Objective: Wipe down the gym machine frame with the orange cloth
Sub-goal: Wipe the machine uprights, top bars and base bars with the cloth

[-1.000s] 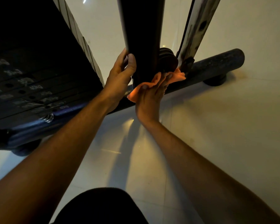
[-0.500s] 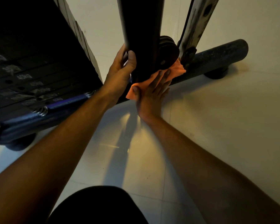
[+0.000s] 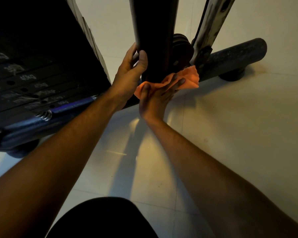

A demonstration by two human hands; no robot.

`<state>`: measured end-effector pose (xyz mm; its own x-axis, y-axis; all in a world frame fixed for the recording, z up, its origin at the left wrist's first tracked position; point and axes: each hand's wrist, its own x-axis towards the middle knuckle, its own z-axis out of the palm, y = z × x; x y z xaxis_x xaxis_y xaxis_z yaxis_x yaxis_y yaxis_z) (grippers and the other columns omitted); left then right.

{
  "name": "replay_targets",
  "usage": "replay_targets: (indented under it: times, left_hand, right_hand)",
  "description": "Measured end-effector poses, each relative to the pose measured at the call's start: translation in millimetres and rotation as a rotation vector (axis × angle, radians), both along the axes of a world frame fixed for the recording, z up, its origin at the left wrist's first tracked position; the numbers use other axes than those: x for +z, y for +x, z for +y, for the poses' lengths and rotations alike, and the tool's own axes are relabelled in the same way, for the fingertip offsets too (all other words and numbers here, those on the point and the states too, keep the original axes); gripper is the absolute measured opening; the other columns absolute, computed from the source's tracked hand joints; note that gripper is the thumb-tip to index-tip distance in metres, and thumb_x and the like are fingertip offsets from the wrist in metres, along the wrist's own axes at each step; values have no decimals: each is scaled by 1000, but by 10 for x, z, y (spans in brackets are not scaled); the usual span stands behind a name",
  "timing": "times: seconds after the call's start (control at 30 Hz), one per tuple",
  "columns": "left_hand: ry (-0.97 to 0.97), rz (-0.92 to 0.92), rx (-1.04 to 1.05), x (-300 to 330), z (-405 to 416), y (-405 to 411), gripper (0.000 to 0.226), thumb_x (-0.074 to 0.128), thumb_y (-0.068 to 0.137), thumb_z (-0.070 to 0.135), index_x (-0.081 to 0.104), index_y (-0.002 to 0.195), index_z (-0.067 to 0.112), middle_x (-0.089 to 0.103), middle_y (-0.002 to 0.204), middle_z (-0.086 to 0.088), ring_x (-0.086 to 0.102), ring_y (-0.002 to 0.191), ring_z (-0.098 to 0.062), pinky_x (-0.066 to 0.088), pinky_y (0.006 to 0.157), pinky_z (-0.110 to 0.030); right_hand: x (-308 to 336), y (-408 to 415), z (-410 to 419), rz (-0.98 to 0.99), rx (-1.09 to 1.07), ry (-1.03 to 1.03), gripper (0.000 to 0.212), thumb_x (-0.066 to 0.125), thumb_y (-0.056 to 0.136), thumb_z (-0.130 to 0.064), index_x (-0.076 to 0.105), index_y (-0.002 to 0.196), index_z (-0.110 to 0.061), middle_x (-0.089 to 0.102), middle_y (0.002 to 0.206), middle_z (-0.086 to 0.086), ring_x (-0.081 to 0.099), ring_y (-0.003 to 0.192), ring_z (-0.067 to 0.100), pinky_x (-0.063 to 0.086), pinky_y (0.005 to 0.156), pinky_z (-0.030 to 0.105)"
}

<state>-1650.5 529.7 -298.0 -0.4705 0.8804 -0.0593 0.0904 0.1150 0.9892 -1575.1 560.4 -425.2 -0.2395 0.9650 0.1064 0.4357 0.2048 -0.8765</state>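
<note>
A dark upright post [image 3: 153, 31] of the gym machine frame rises at top centre. My left hand [image 3: 131, 69] grips its left side, thumb across the front and fingers behind. At the post's foot lies the orange cloth [image 3: 189, 78], and my right hand [image 3: 156, 98] presses it against the frame with straight fingers and the thumb spread to the left. The cloth bunches out to the right of my fingers, over the dark horizontal base tube [image 3: 230, 55].
A black weight stack [image 3: 33, 74] with kg labels fills the upper left, above a blue base bar [image 3: 41, 121]. A worn silver bar [image 3: 212, 23] slants up right of the post. Black round plates [image 3: 181, 47] sit behind it. Pale tiled floor [image 3: 230, 134] surrounds the machine.
My right hand with the cloth has shifted a little along the foot of the post, and more cloth now bunches to the right. My left hand keeps its grip on the post.
</note>
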Motion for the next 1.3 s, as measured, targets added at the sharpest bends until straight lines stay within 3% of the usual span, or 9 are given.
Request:
replay_targets:
  times: [0.2, 0.4, 0.5, 0.67, 0.8, 0.9, 0.97, 1.2, 1.3]
  left_hand:
    - [-11, 14, 9, -26, 8, 10, 51, 39, 117, 42, 35, 165, 28, 46, 164, 10, 48, 145, -8, 56, 92, -12]
    - [-46, 23, 2, 7, -14, 11, 50, 38, 117, 42, 34, 166, 31, 48, 163, 11, 56, 128, 7, 56, 88, -16]
    - [-58, -1, -53, 76, -35, -31, 49, 36, 117, 40, 36, 165, 30, 51, 162, 10, 60, 132, 3, 58, 95, -22]
    - [-108, -26, -58, 107, -42, -55, 54, 46, 115, 35, 31, 161, 9, 49, 157, -12, 52, 144, -25, 38, 124, -60]
    - [-85, -63, -30, 188, -60, 14, 46, 39, 117, 28, 40, 162, 19, 59, 151, -3, 60, 133, -8, 51, 110, -44]
    - [-99, -67, -10, 201, -48, 81, 37, 36, 118, 24, 49, 151, 34, 62, 146, 15, 58, 133, 1, 48, 99, -30]
    - [-120, -67, 13, 178, -24, 92, 32, 37, 117, 23, 52, 142, 38, 65, 136, 24, 59, 123, 10, 48, 93, -24]
    - [-94, -22, 36, 51, 2, 79, 34, 37, 118, 34, 49, 150, 30, 63, 137, 29, 59, 125, 10, 49, 107, -33]
    - [-69, -8, 35, -7, 14, 72, 37, 37, 119, 32, 48, 151, 19, 66, 136, 23, 62, 125, 7, 56, 92, -19]
  right_hand:
    - [-250, 386, 265, -280, 147, 261, 104, 49, 105, -63, -6, 171, -4, -8, 179, 25, -1, 165, 50, 19, 132, 64]
    - [96, 383, 264, 83, 169, 249, 80, 41, 112, -60, 1, 172, -25, 1, 181, 10, 20, 164, 46, 62, 100, 58]
    - [328, 290, 248, 154, 168, 349, 78, 53, 114, -42, 6, 168, -13, 7, 179, 23, 10, 166, 47, 61, 103, 57]
    - [613, 237, 315, 224, 171, 433, 74, 42, 113, -52, 8, 163, -8, 18, 174, 34, 17, 163, 52, 46, 119, 65]
    - [204, 360, 422, -145, 219, 541, 108, 66, 110, -32, -25, 168, -31, -5, 176, 29, 1, 165, 51, 30, 129, 65]
    - [-212, 591, 425, -375, 326, 553, 90, 59, 110, -25, -5, 173, -16, 0, 175, 38, -2, 164, 55, 18, 129, 68]
    - [-250, 618, 425, -395, 341, 540, 77, 50, 112, -33, 8, 173, -11, -3, 175, 36, -4, 164, 55, 13, 129, 71]
    - [-56, 328, 342, -177, 185, 488, 105, 56, 111, -49, -32, 165, -32, -2, 174, 37, -5, 162, 59, 6, 130, 73]
    - [-279, 469, 440, -276, 276, 531, 107, 57, 110, -44, -35, 164, -34, 1, 174, 37, -1, 162, 59, 11, 130, 73]
